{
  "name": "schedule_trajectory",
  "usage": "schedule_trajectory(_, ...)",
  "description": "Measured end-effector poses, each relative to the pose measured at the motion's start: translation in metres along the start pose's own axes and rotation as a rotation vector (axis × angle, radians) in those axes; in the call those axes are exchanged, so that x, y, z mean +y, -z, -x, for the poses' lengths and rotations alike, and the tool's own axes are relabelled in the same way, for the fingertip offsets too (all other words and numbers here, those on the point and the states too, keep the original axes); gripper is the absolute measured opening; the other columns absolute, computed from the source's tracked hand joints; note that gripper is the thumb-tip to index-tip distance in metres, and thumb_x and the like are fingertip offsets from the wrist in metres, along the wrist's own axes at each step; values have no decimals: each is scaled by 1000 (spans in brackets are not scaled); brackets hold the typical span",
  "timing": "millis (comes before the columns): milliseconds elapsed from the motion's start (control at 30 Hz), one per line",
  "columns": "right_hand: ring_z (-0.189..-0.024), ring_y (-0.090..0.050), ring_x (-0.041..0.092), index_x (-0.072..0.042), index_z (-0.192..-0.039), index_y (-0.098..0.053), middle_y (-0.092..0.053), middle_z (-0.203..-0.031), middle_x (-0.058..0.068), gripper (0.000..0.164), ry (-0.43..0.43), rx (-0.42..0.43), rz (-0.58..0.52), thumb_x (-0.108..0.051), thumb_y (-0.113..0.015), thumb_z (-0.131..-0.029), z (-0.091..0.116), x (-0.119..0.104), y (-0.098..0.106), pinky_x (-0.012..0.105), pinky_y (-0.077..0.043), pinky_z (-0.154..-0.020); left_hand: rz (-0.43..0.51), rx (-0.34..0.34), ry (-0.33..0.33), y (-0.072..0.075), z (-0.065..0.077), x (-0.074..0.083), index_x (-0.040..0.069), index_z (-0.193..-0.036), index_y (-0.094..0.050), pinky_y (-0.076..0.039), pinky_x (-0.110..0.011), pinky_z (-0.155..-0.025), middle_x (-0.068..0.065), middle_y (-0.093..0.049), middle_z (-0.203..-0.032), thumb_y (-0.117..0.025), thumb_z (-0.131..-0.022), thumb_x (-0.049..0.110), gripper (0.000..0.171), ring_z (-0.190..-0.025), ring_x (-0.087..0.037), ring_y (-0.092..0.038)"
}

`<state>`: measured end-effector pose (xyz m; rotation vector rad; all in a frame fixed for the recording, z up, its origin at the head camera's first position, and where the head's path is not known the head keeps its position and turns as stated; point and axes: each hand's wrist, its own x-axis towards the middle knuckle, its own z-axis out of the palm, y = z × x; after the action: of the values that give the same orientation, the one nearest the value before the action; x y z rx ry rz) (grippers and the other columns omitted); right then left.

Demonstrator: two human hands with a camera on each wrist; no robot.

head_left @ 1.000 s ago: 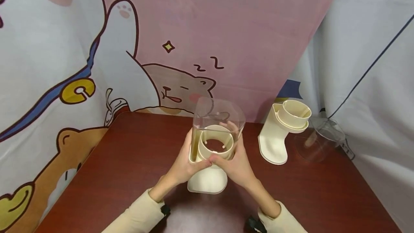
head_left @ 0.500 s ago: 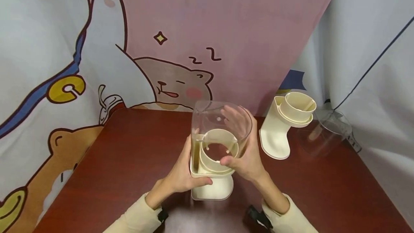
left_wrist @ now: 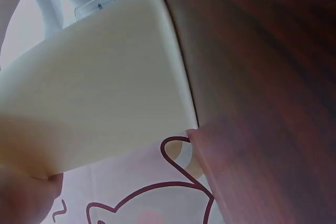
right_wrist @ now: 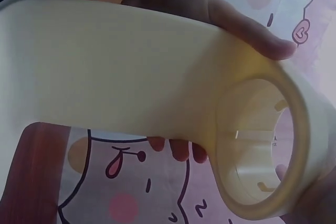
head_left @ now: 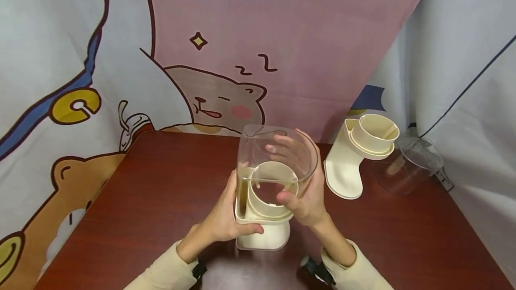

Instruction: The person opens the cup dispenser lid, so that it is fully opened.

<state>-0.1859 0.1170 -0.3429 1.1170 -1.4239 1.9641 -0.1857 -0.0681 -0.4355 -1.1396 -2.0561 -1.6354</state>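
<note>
A person's left hand (head_left: 221,217) grips the cream stand (head_left: 262,235), thumb on the near side and fingers wrapped round the column, as the right wrist view shows. The right hand (head_left: 308,191) is curled about the right side of the clear container (head_left: 253,153) — its thumb on the near wall, its fingers slightly apart and seen through the plastic. That container sits on the stand's collar, around the cream ring (head_left: 255,203). The stand is held over the middle of the table (head_left: 161,200), between its left and right edges; whether its base touches the wood cannot be told.

Close to the table's far right corner is a second cream stand (head_left: 344,171), topped by its own ring. Just beside it, by the right edge, is another clear container (head_left: 411,171). Behind the far edge hangs a pink and white cartoon cloth (head_left: 322,35).
</note>
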Motion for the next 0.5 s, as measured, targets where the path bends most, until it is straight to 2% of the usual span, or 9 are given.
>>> schedule_trajectory(200,-117,-64,31,10,-146,-32,-56,-134,24,97,-23,12,87,-49,-77,-84,-2,0,3,42,-53,-99,-12,18,8,-2,-2,0,6,-159,-8,-30,-25,-116,-16,-36,-151,-75,-73,68,126,-128,-22,-48)
schedule_trajectory(333,-118,-64,30,12,-145,-31,-57,-135,22,97,22,9,66,-48,-77,-84,-1,3,2,41,-54,-98,-24,14,-18,-1,-2,-2,4,-158,-11,-37,-25,-109,-15,-47,-137,-75,-73,68,125,-121,-21,-51)
schedule_trajectory(500,-117,-65,31,12,-145,-31,-57,-134,23,98,85,7,32,-45,-80,-82,-2,4,0,41,-54,-98,-33,-26,3,1,-2,-1,7,-159,-8,-41,-27,-104,-11,-46,-133,-75,-72,69,126,-119,-20,-49)
